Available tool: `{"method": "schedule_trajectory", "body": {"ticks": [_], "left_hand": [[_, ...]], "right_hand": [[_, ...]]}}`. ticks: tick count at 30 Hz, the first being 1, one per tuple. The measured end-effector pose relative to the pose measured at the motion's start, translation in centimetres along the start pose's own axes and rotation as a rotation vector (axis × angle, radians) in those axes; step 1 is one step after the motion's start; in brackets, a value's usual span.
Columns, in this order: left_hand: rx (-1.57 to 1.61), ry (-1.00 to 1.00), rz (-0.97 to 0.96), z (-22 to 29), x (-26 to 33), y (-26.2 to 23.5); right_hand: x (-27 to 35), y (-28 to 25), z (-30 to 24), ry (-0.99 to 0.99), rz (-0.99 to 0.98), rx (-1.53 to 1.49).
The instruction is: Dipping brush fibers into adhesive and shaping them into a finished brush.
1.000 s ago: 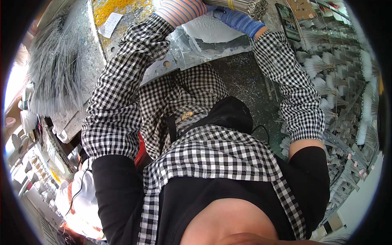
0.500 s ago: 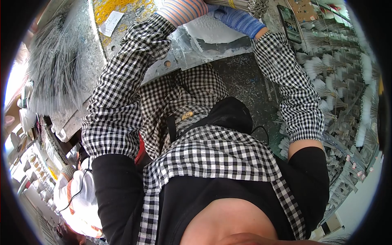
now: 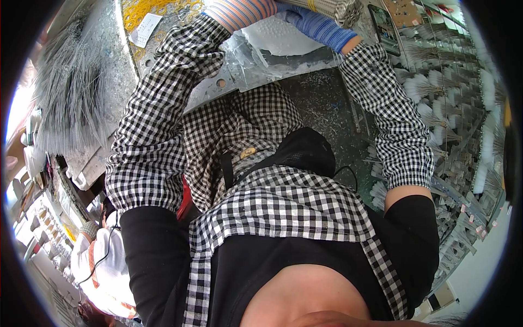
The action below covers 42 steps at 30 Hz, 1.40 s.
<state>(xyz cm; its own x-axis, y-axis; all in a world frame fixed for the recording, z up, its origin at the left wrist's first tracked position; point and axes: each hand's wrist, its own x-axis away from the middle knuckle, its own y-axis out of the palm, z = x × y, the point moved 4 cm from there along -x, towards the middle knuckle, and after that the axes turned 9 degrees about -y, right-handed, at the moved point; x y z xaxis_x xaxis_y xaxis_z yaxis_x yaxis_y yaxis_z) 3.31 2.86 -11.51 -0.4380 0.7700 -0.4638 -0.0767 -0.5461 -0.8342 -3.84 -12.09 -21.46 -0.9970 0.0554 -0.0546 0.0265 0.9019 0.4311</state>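
At the top edge, a bundle of thin grey wires (image 3: 322,5) with looped ends (image 3: 348,14) is bound by a yellow band. My right hand (image 3: 318,26), in a blue knit glove, is closed around it from below; its fingertips are hidden. Touching it on the left is my left hand (image 3: 243,13), in an orange-and-grey striped glove. That hand looks closed, but the top edge cuts off part of it and what it grips is hidden. Below both hands lies a whitish translucent sheet (image 3: 283,42) over the metal worktop (image 3: 218,94).
Yellow rubber rings (image 3: 137,15) and a paper slip (image 3: 145,30) lie left of my hands. Long grey wires (image 3: 71,92) hang over the left side. A phone (image 3: 383,30) rests at right, beside stacked wire bundles (image 3: 441,95). Someone in white (image 3: 106,261) is at lower left.
The looped end of the wire bundle has shifted slightly right and down, showing more clearly. My left forearm has moved a little to the left. Both hands stay together.
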Motion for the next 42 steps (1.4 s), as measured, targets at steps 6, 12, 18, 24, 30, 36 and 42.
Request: {"method": "schedule_trajectory", "body": {"ticks": [6, 12, 18, 24, 30, 36, 42], "left_hand": [[-0.033, 0.052, 0.059, 0.1, 0.4, 0.7], [0.026, 0.019, 0.028, -0.3, 0.2, 0.9], [0.28, -0.02, 0.292, -1.0, -0.7, -0.3], [0.95, -0.547, 0.224, -4.7, -2.3, -0.7], [1.005, -0.588, 0.261, -5.5, -2.9, -1.1], [1.054, -0.712, 0.216, -5.4, -2.9, -0.6], [1.121, -0.702, 0.272, -4.9, -3.3, -0.9]], "right_hand": [[0.2, -1.1, 2.4, 0.16, 0.074, -0.709], [-0.3, -2.1, 2.2, -0.032, 0.003, -0.156], [-0.8, 1.8, -2.1, -0.365, -0.143, 1.354], [0.9, 6.0, -9.1, -0.506, 0.025, 1.345], [1.4, 9.2, -9.3, -0.389, -0.081, 1.255], [-0.1, 8.8, -8.1, -0.16, -0.075, 1.237], [-0.7, 8.1, -7.2, -0.088, 0.013, 1.264]]}}
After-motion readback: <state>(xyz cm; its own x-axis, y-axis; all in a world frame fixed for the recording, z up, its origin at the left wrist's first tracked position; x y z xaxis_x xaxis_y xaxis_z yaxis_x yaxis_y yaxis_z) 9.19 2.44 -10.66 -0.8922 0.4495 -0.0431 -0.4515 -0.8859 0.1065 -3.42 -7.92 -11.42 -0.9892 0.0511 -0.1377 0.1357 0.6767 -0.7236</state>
